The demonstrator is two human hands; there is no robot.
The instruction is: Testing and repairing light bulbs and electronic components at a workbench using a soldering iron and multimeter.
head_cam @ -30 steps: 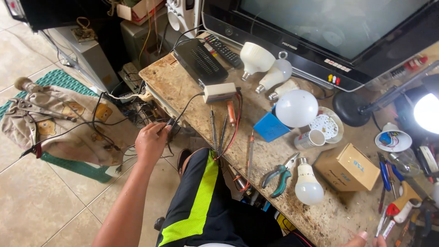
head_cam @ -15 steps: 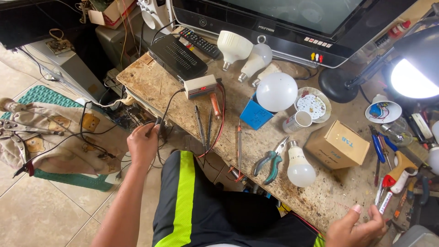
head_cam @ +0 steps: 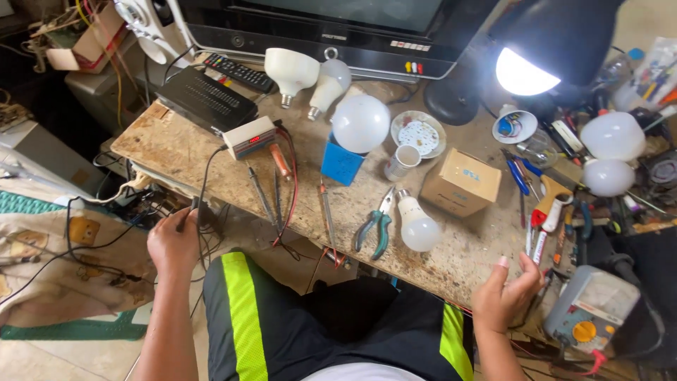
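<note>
Black cable is pinched between the fingers of the left hand, closed around a small dark plug just below the edge of the worn wooden bench. From there the cable is led up onto the bench to a small white meter box beside a black set-top box. Further right, probes and a screwdriver are laid near blue-handled pliers, with a white bulb just beside them and a cardboard box behind. At the bench's near edge the right hand is held half open, fingers loosely curled, nothing gripped, close to a grey multimeter.
</note>
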